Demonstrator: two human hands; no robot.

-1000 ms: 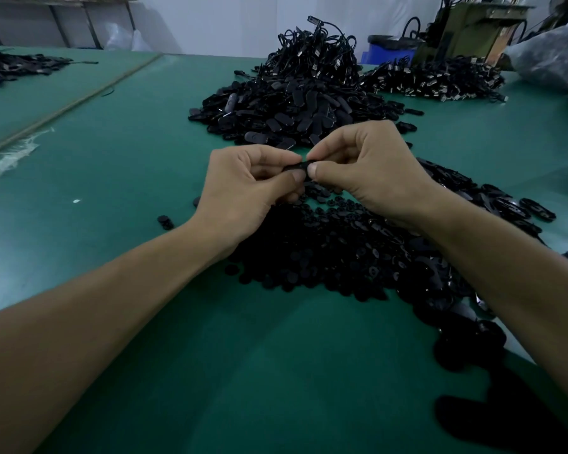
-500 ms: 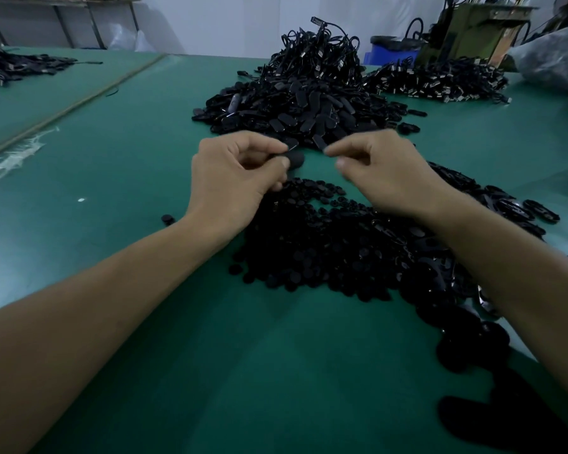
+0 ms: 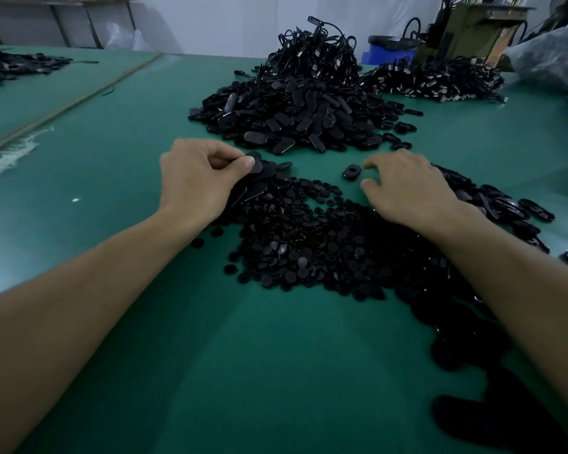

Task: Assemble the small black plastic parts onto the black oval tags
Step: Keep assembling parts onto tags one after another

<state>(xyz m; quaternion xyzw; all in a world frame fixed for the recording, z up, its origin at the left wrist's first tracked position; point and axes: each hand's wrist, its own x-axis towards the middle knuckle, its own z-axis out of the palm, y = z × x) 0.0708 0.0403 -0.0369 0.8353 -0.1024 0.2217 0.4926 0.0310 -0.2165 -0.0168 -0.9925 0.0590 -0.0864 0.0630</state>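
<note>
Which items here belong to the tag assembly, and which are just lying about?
Job: left hand gripping an oval tag; right hand; lone oval piece by it; small-parts pile; oval-tag heap.
Lying about: blue bin; green machine; plastic bag; far-left pile.

my left hand (image 3: 197, 178) and my right hand (image 3: 407, 188) are bare. each joins a bare forearm, the left forearm (image 3: 79, 306) and the right forearm (image 3: 522, 290), both uncovered as far as can be seen. the left thumbnail (image 3: 250, 162) is short, pale and neatly trimmed.
</note>
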